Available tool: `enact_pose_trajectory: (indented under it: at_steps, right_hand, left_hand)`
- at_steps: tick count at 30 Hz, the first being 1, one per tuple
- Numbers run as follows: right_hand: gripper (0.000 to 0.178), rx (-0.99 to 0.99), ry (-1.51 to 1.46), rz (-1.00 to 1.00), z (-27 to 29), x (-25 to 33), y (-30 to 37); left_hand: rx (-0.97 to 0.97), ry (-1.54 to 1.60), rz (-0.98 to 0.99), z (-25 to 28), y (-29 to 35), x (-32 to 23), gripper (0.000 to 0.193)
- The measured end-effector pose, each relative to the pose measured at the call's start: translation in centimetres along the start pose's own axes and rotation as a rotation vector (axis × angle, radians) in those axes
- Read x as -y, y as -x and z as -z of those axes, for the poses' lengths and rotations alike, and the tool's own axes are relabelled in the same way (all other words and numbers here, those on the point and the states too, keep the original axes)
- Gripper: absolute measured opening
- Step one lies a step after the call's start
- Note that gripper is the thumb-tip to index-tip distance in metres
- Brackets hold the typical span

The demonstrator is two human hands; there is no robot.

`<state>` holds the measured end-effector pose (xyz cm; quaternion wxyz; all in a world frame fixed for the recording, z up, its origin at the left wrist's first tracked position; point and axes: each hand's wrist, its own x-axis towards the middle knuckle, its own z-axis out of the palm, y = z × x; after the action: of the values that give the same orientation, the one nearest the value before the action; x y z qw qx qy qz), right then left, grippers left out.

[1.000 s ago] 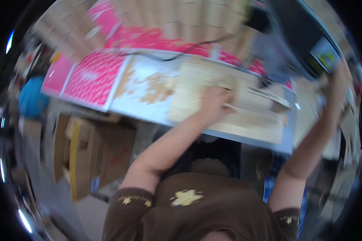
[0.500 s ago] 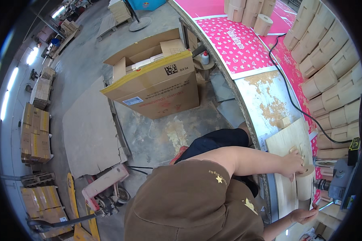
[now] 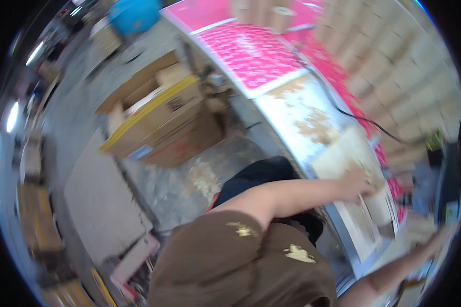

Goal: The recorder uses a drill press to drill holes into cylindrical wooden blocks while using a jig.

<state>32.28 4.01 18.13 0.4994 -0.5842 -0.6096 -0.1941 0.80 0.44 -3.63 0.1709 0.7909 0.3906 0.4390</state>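
My left hand [image 3: 357, 185] is bent over the end of a pale wooden cylinder [image 3: 378, 209], its fingers curled round that end, though blur softens them. The cylinder lies on its side along a wooden board jig [image 3: 361, 225] on the bench. Beneath my left hand a flat light board [image 3: 338, 158] carries small wood bits. My right hand [image 3: 448, 231] is stretched out to the far right, beside a grey machine [image 3: 424, 187] with a chuck-like part facing the cylinder. Motion smears its fingers, so whether it holds anything is unclear.
Rows of stacked wooden cylinders [image 3: 394, 77] line the bench's far side. A black cable [image 3: 363, 118] crosses the pink-covered bench [image 3: 251, 51], and sawdust [image 3: 312, 125] lies nearby. On the floor stand an open cardboard box [image 3: 164, 123] and a flat grey sheet [image 3: 102, 199].
My right hand has moved from near the machine's thin metal rod outward to the right, the arm now extended. My left hand stays at the cylinder's end. The whole view has shifted and blurred.
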Motion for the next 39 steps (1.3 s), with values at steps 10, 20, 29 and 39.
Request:
enact_pose_trajectory:
  at_steps: [10,20,29,39]
  right_hand:
    - [0.04,0.387,-0.114,-0.107,0.9,3.7,6.0]
    - [0.029,0.706,-0.029,-0.001,0.6,4.8,16.6]
    - [0.026,0.672,-0.039,0.047,1.0,5.6,16.8]
    - [0.035,0.652,-0.046,0.064,2.6,7.5,18.4]
  left_hand:
    - [0.106,-0.078,0.007,2.0,-0.1,-0.8,0.052]
    - [0.08,0.106,0.116,4.2,-0.6,-1.1,0.039]
    - [-0.119,0.65,0.727,18.0,2.4,1.4,0.023]
    - [-0.225,0.64,0.813,19.0,2.2,-0.7,0.024]
